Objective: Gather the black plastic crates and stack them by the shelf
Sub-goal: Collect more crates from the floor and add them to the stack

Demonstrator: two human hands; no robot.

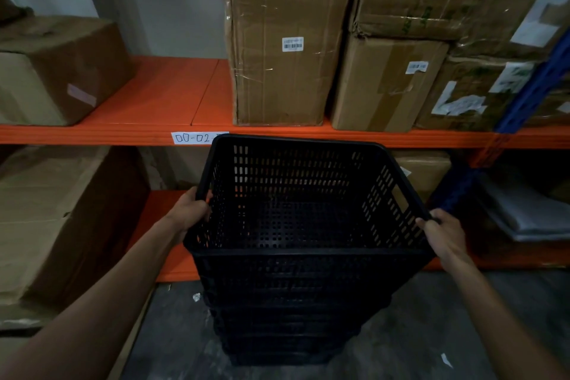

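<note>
head | left hand (189,213) and right hand (442,236) are gripping, fingers curled shut, the side rims of the top crate (296,213) | it is nesting on the crate stack (287,311) on the floor (431,333) before the shelf (123,133) | judged light, stiff, perforated; rims give best hold

The crate stack (296,302) stands on the floor (431,333) before the shelf (123,134). Cardboard boxes (287,40) sit on the shelf behind it.
</note>
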